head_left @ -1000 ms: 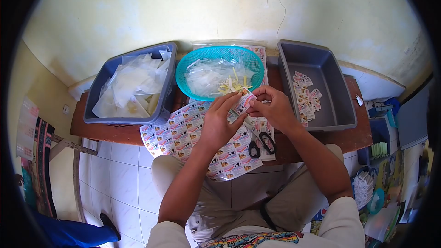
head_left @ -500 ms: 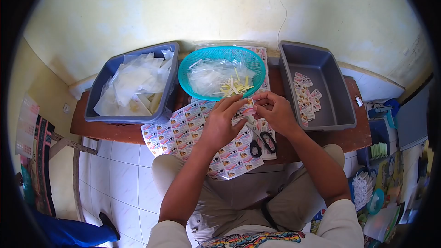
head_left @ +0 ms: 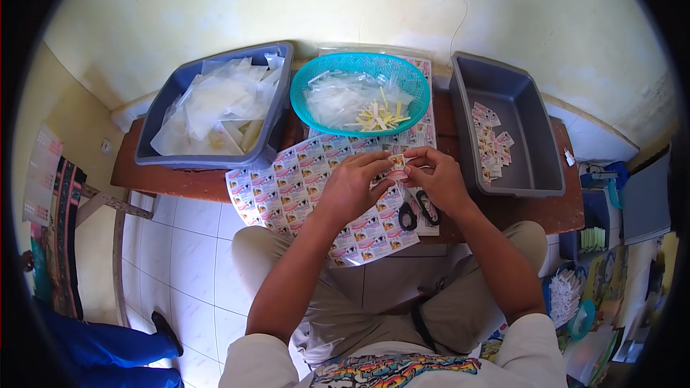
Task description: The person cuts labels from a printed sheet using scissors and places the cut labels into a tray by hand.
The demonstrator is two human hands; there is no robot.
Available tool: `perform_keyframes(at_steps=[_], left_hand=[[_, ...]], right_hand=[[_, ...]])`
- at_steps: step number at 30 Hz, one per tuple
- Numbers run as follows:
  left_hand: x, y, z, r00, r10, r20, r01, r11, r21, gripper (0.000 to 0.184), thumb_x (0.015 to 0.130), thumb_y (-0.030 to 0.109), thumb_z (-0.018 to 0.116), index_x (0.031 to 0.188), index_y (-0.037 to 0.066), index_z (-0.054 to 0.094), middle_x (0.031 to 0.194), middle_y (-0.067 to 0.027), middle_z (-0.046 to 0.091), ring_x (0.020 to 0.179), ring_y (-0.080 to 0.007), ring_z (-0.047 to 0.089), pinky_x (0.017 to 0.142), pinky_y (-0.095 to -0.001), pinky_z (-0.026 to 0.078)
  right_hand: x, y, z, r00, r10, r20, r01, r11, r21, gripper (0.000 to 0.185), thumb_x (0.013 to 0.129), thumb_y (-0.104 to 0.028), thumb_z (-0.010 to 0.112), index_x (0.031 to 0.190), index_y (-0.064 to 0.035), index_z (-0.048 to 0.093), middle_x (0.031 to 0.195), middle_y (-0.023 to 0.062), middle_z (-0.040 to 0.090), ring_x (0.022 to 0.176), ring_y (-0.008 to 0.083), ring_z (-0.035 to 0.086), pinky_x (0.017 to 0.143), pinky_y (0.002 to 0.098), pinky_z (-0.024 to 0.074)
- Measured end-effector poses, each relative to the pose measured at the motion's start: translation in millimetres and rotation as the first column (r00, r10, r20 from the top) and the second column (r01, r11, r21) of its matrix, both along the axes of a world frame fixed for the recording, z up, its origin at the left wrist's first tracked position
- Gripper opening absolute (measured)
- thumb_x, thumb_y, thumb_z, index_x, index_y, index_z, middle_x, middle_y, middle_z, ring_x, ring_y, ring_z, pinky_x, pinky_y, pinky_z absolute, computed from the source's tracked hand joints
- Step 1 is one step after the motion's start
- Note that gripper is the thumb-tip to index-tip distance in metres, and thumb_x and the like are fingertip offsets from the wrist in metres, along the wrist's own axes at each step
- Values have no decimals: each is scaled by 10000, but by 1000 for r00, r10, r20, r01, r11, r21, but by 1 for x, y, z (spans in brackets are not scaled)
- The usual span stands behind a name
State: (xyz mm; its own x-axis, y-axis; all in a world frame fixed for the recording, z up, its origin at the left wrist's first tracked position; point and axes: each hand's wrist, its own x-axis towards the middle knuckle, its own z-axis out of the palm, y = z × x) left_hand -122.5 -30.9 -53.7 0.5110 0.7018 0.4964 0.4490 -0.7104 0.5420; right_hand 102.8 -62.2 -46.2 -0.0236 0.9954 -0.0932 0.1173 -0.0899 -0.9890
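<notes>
Between my two hands is a small printed label (head_left: 397,165), raised just above the sheet. My left hand (head_left: 350,185) has its fingers and thumb closed around the label's left side. The thumb and forefinger of my right hand (head_left: 440,179) pinch its right side. Beneath them, a large sheet of printed labels (head_left: 305,179) spreads across the table and hangs over the front edge. Black-handled scissors (head_left: 407,217) lie under my right hand, their blades mostly hidden by it.
A turquoise basket (head_left: 298,100) holds clear plastic pieces and yellowish strips. Left of it, a grey tub (head_left: 147,133) contains translucent plastic sheets. Cut labels (head_left: 491,145) lie in the right grey tub (head_left: 528,129). Another person's leg (head_left: 122,341) shows at lower left.
The view has tilted down slightly, so the tubs and basket sit higher in the picture. Both hands stay together at the small label. More of the other person's legs shows.
</notes>
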Motion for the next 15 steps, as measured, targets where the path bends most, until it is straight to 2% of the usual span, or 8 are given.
perform_keyframes(at_steps=[3, 9, 11, 12, 14, 15], left_hand=[[-2, -4, -8, 1000, -9, -3, 9, 1000, -29, 341, 883, 194, 884, 1187, 72, 790, 1305, -123, 773, 1162, -343, 752, 1005, -451, 605], [-9, -6, -17, 999, -8, -46, 6, 999, -46, 344, 897, 205, 857, 1196, 57, 777, 1305, -123, 763, 1197, -339, 725, 1039, -468, 571], [-11, -7, -18, 998, -3, -59, 1, 999, -41, 345, 897, 208, 857, 1197, 58, 777, 1307, -122, 762, 1201, -340, 723, 1044, -466, 569], [-12, -8, -17, 998, 10, -69, -13, 999, -49, 335, 893, 196, 863, 1192, 66, 782, 1321, -119, 764, 1206, -330, 730, 1041, -464, 578], [-12, -8, -17, 997, 19, -77, -23, 998, -54, 326, 890, 184, 869, 1186, 73, 788, 1336, -116, 765, 1212, -320, 737, 1039, -462, 587], [-12, -9, -17, 996, 22, -87, -28, 997, -65, 328, 891, 186, 867, 1188, 74, 788, 1338, -118, 765, 1213, -322, 737, 1038, -457, 587]], right_hand=[[-1, -4, -3, 1000, -7, -30, 6, 999, -40, 285, 1020, -2, 712, 1296, 62, 682, 1062, 151, 778, 930, 201, 808, 791, 287, 686], [4, -9, -14, 999, -11, 44, 12, 1000, -24, 328, 999, -15, 735, 1317, 48, 683, 1042, 136, 786, 929, 186, 809, 783, 301, 680], [6, -13, -19, 962, 11, 274, -27, 998, 57, 403, 952, -56, 786, 1334, 27, 688, 1023, 142, 791, 868, 167, 808, 725, 318, 658], [5, -16, -14, 962, 10, 274, -27, 998, 57, 403, 952, -56, 786, 1334, 27, 688, 1023, 142, 791, 868, 167, 808, 725, 318, 658], [3, -23, 0, 910, 127, 395, -82, 988, -127, 489, 899, -100, 825, 1354, 11, 687, 1044, 185, 785, 856, 254, 807, 760, 386, 639], [6, -26, -6, 910, 127, 395, -82, 988, -129, 489, 899, -100, 825, 1354, 11, 687, 1044, 185, 785, 856, 254, 807, 760, 386, 639]])
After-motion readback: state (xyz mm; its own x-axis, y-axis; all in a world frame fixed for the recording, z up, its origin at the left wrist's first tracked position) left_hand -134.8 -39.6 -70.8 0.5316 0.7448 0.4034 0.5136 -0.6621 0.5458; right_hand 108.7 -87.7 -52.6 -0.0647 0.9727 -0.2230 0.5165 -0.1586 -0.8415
